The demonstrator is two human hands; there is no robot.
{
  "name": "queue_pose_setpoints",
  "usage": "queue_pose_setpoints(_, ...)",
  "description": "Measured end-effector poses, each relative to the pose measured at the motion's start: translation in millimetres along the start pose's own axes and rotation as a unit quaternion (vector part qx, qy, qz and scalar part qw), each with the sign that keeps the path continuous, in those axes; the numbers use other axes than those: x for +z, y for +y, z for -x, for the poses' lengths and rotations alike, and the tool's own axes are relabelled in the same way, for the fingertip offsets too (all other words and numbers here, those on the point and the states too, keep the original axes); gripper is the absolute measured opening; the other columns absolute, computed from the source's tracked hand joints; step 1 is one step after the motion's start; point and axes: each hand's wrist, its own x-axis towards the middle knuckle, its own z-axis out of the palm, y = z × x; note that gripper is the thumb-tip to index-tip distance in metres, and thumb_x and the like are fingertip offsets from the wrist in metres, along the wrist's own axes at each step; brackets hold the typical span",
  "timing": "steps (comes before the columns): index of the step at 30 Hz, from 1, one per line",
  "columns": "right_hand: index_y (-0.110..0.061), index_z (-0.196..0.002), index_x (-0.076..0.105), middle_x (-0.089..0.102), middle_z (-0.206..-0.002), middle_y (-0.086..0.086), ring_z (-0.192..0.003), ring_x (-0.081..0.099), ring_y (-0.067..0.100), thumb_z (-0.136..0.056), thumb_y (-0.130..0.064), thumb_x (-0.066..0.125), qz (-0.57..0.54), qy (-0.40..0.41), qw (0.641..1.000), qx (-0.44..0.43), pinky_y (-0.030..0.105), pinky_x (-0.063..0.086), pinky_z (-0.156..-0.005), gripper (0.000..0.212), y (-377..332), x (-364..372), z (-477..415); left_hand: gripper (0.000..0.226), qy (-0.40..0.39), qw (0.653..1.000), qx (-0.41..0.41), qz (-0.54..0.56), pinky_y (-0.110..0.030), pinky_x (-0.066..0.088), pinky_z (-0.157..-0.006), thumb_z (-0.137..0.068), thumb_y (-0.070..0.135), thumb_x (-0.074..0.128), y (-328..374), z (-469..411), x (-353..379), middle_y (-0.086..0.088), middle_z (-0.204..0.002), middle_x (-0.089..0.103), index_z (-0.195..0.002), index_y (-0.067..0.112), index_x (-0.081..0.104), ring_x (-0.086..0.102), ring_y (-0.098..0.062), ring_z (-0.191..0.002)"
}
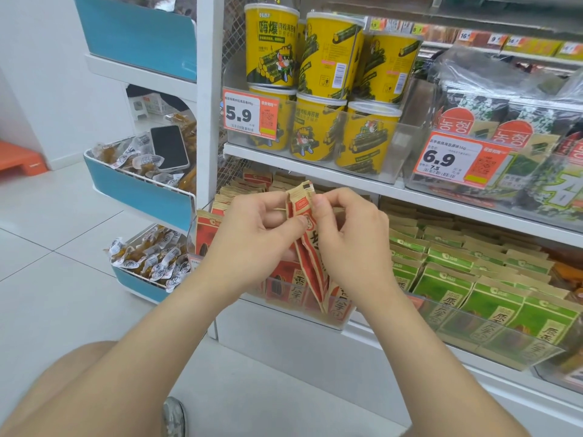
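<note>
A red and tan snack packet (pixel 307 244) hangs upright in front of the lower shelf, seen nearly edge-on. My left hand (pixel 255 238) pinches its upper left side, thumb on the red face. My right hand (pixel 347 234) pinches its top right edge with curled fingers. Behind the packet, a clear bin (pixel 334 321) holds more red packets (pixel 277 285) of the same kind.
Green packets (pixel 448 285) fill the bin to the right. Yellow canisters (pixel 315 89) and seaweed packs (pixel 517 146) stand on the shelf above. On the left, blue-fronted trays (pixel 138 197) hold wrapped snacks, with a phone (pixel 169 148) lying on one. My knee (pixel 79 389) is low left.
</note>
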Motion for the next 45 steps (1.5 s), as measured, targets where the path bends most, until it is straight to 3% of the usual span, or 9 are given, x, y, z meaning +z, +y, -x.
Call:
queue_pose_setpoints(3, -0.027, -0.098, 0.077, 0.075, -0.077, -0.013, -0.068, 0.067, 0.006, -0.108, -0.033, 0.062, -0.08, -0.007, 0.997, 0.009, 0.029, 0.05, -0.062, 0.019, 2, -4, -2, 0.022, 0.012, 1.0, 0.005, 0.007, -0.039, 0.068, -0.078, -0.106, 0.007, 0.064, -1, -1, -2, -0.006, -0.095, 0.084, -0.117, 0.021, 0.077, 0.082, -0.021, -0.091)
queue_pose_setpoints(7, -0.029, -0.098, 0.076, 0.078, -0.094, -0.016, -0.091, 0.075, 0.007, -0.102, -0.03, 0.075, -0.144, -0.04, 0.988, 0.031, 0.039, 0.063, -0.082, 0.004, 5, -6, -5, 0.025, -0.012, 1.0, 0.004, 0.014, -0.041, 0.068, -0.081, -0.108, 0.01, 0.061, 0, -2, -7, -0.007, -0.1, 0.084, -0.124, 0.021, 0.076, 0.082, -0.022, -0.096)
queue_pose_setpoints(11, -0.03, -0.099, 0.076, 0.077, -0.096, -0.019, -0.095, 0.073, 0.002, -0.1, -0.028, 0.076, -0.11, -0.041, 0.993, 0.019, 0.033, 0.06, -0.086, 0.001, 4, -8, -2, 0.035, -0.04, 0.998, -0.018, 0.052, -0.031, 0.067, -0.071, -0.112, 0.003, 0.042, 5, 0, -6, -0.015, -0.103, 0.082, -0.118, 0.01, 0.076, 0.082, -0.024, -0.094)
queue_pose_setpoints(16, -0.033, -0.103, 0.074, 0.078, -0.1, -0.018, -0.096, 0.075, 0.006, -0.094, -0.048, 0.077, -0.131, -0.056, 0.989, 0.032, 0.04, 0.062, -0.087, 0.018, -3, -8, 2, 0.033, -0.016, 0.998, 0.017, 0.052, -0.032, 0.066, -0.075, -0.115, 0.009, 0.045, -1, -1, -7, -0.021, -0.107, 0.079, -0.113, -0.005, 0.074, 0.081, -0.028, -0.098)
queue_pose_setpoints(20, -0.034, -0.109, 0.072, 0.077, -0.102, -0.017, -0.096, 0.076, 0.008, -0.097, -0.046, 0.077, -0.158, -0.069, 0.985, 0.029, 0.043, 0.064, -0.084, 0.018, -3, -9, 2, 0.019, 0.045, 0.997, 0.046, 0.044, -0.037, 0.068, -0.077, -0.107, 0.007, 0.063, -5, -4, -13, -0.011, -0.102, 0.083, -0.114, 0.008, 0.08, 0.082, -0.026, -0.095)
queue_pose_setpoints(24, -0.029, -0.106, 0.066, 0.077, -0.091, -0.007, -0.083, 0.074, 0.008, -0.108, -0.031, 0.061, -0.183, -0.095, 0.978, 0.025, 0.039, 0.061, -0.075, 0.006, -8, -5, 4, 0.014, 0.075, 0.995, 0.051, 0.039, -0.036, 0.068, -0.075, -0.098, 0.007, 0.075, -5, -5, -14, -0.01, -0.096, 0.083, -0.111, 0.007, 0.082, 0.082, -0.025, -0.091)
queue_pose_setpoints(29, -0.019, -0.099, 0.065, 0.069, -0.079, 0.007, -0.067, 0.059, 0.015, -0.112, -0.023, 0.054, -0.255, -0.109, 0.957, 0.089, 0.035, 0.047, -0.06, 0.017, -14, -4, 3, 0.009, 0.095, 0.994, 0.04, 0.045, -0.031, 0.067, -0.072, -0.097, 0.005, 0.076, -5, -6, -10, -0.011, -0.088, 0.083, -0.104, 0.007, 0.082, 0.082, -0.025, -0.084)
queue_pose_setpoints(38, -0.013, -0.091, 0.061, 0.06, -0.067, -0.001, -0.056, 0.051, 0.012, -0.111, -0.017, 0.053, -0.348, -0.118, 0.913, 0.18, 0.025, 0.041, -0.05, 0.022, -20, -4, 3, 0.008, 0.099, 0.993, 0.02, 0.057, -0.028, 0.065, -0.067, -0.097, 0.004, 0.075, -4, -7, -10, -0.012, -0.087, 0.082, -0.102, 0.008, 0.081, 0.082, -0.026, -0.083)
queue_pose_setpoints(45, -0.026, -0.111, 0.073, 0.081, -0.106, -0.004, -0.091, 0.079, 0.012, -0.099, -0.029, 0.077, -0.248, -0.166, 0.949, 0.102, 0.034, 0.066, -0.079, 0.013, -14, -15, 1, 0.011, 0.156, 0.983, 0.021, 0.094, -0.036, 0.067, -0.065, -0.103, 0.007, 0.069, -2, -9, -13, -0.01, -0.085, 0.081, -0.099, 0.006, 0.079, 0.08, -0.022, -0.078)
